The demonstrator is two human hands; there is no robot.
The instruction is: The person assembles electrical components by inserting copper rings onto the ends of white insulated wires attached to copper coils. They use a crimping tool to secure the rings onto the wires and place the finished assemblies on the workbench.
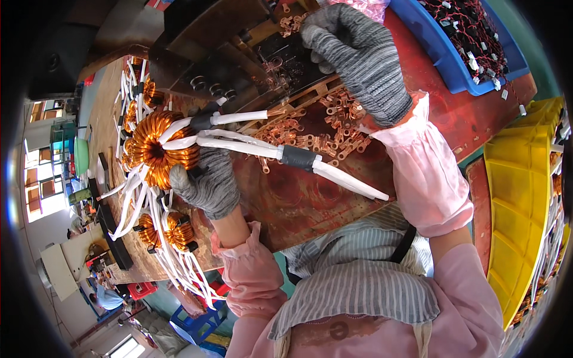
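Observation:
My left hand (215, 182), in a grey knit glove, grips a toroidal coil (156, 140) wound with orange copper wire. White-sleeved leads (352, 181) run from the coil to the right across the bench, with a black sleeve (297, 158) around them. One shorter lead ends in bare copper near the machine. Beside the dark metal machine (203, 48), my right hand (367, 65), also gloved, has its fingers curled together; whatever they hold is hidden. Loose copper cable lugs (346, 128) lie below it, and another small heap of lugs (291, 24) sits by its fingertips.
A blue bin (441, 56) of red wires with white connectors stands at the upper right. A yellow crate (516, 197) is at the far right. More coils (170, 231) with white leads lie on the worn red bench (280, 221) at left.

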